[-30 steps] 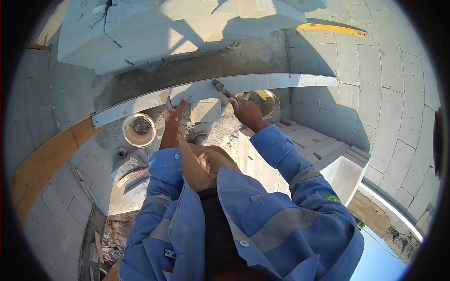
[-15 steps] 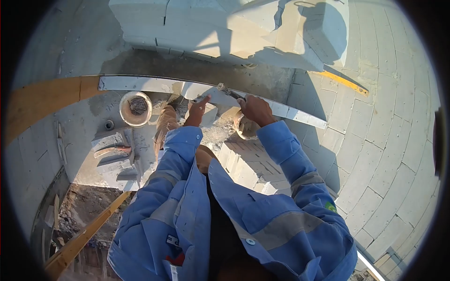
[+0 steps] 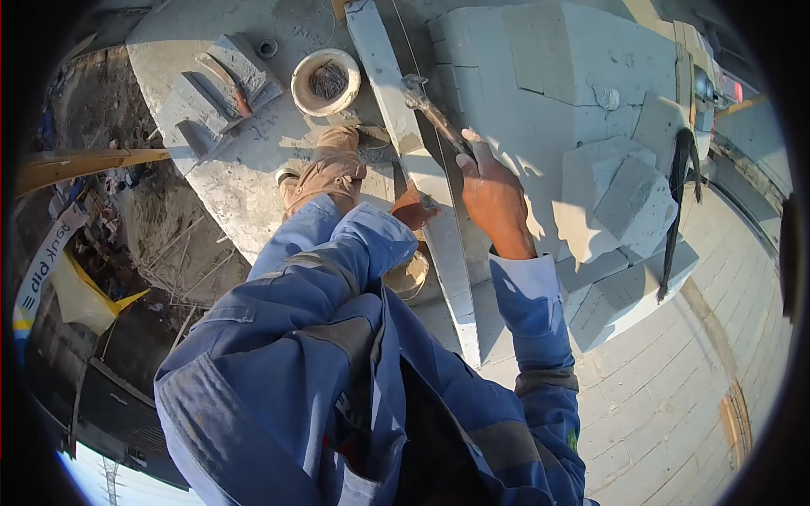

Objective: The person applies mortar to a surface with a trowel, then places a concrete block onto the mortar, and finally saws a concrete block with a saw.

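Observation:
My right hand [image 3: 494, 190] is wrapped round the handle of a dusty hammer [image 3: 439, 118], its head pointing up and left. That head lies close over a long, narrow row of pale blocks [image 3: 447, 253], along which a thin string runs. Across the row from the hammer, my left hand [image 3: 412, 208] is at the near edge, fingertips right at the pale surface. Its other fingers are mostly hidden. Just below it is a round, light container [image 3: 407, 277], partly covered by my sleeve.
A white bucket [image 3: 326, 83] with nails or wire inside stands beyond my boot. A curved-handled tool [image 3: 226, 84] lies on grey blocks at upper left. Stacked pale blocks [image 3: 624, 202] stand at right, a black strap-like thing [image 3: 677, 202] beside them. The floor edge drops away at left.
The view has turned, so the block row now runs steeply instead of across. My right hand still grips the hammer; my left hand stays by the row.

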### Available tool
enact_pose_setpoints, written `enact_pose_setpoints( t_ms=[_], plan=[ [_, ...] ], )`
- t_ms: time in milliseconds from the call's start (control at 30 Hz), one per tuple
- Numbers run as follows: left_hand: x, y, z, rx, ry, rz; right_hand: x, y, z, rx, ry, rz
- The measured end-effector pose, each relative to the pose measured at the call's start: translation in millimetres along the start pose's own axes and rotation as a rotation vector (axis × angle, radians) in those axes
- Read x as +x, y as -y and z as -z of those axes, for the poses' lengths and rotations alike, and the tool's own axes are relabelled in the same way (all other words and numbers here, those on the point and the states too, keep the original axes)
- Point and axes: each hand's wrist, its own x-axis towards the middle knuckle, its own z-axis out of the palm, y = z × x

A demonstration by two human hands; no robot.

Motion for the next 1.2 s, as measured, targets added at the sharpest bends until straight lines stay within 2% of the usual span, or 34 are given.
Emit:
enact_pose_setpoints(
  t_ms=[33, 67, 100, 167, 233, 300, 333, 367, 400, 433, 467, 533, 600, 633, 733, 800, 833, 867, 933, 1000, 1033, 1100, 1133, 1200],
  plan=[
    [-3, -20, 10, -0.010, -0.027, 0.003, 11, 8, 2, 0.057, -0.073, 0.105],
    [-13, -38, 15, 0.097, -0.006, 0.127, 19, 10, 0, 0.135, -0.182, 0.234],
    [-19, -46, 15, 0.200, 0.018, 0.250, 25, 11, -6, 0.133, -0.161, 0.250],
    [-18, -48, 14, 0.207, -0.010, 0.239, 41, 10, -26, 0.359, -0.390, 0.410],
    [-22, -44, 9, 0.294, -0.057, 0.197, 56, -9, -57, 0.302, -0.373, 0.379],
    [-18, -43, 13, 0.230, -0.026, 0.221, 68, -22, -76, -0.175, 0.171, -0.103],
    [-12, -43, 13, 0.293, -0.019, 0.240, 82, -54, -88, -0.179, 0.176, -0.104],
    [-17, -43, 8, 0.354, -0.004, 0.267, 86, -72, -109, -0.430, 0.353, 0.227],
    [-21, -53, 14, 0.292, 0.037, 0.296, 123, -141, -166, -0.669, 0.503, 0.571],
    [-21, -50, 12, 0.240, -0.026, 0.188, 121, -114, -151, -0.525, 0.451, 0.255],
    [-5, -47, 22, 0.267, 0.002, 0.239, 132, -93, -136, -0.489, 0.394, 0.279],
    [-36, -44, 2, 0.265, 0.092, 0.344, 93, -71, -107, -0.453, 0.410, 0.254],
    [-18, -39, 9, 0.336, 0.003, 0.170, 91, -5, -55, -0.160, 0.154, 0.093],
    [-19, -38, 8, 0.335, 0.005, 0.174, 91, 0, -48, -0.160, 0.158, 0.092],
    [-17, -36, 10, 0.298, -0.001, 0.116, 93, 4, -49, 0.260, -0.143, 0.217],
    [-15, -35, 12, 0.283, 0.033, 0.206, 91, -16, -73, 0.184, -0.127, 0.141],
    [-17, -34, 13, 0.292, 0.043, 0.208, 89, -30, -88, 0.103, -0.119, 0.075],
    [-17, -35, 16, 0.243, 0.021, 0.143, 88, -53, -103, -0.069, -0.059, 0.112],
    [-25, -32, 7, 0.196, 0.021, 0.083, 90, -102, -129, -0.535, 0.448, 0.271],
    [-13, -34, 8, 0.381, -0.023, 0.229, 67, -88, -128, -0.485, 0.370, 0.142],
    [-14, -29, 7, 0.392, -0.037, 0.198, 55, -79, -122, -0.268, 0.305, -0.117],
    [0, -13, -7, 0.447, 0.034, 0.208, 11, -89, -123, 0.147, 0.215, -0.101],
    [-39, 21, 22, 0.501, 0.036, 0.184, -11, -86, -114, 0.188, 0.197, -0.187],
    [-23, 42, 46, 0.636, 0.061, 0.115, -64, -75, -94, 0.290, 0.128, -0.290]
  ],
)
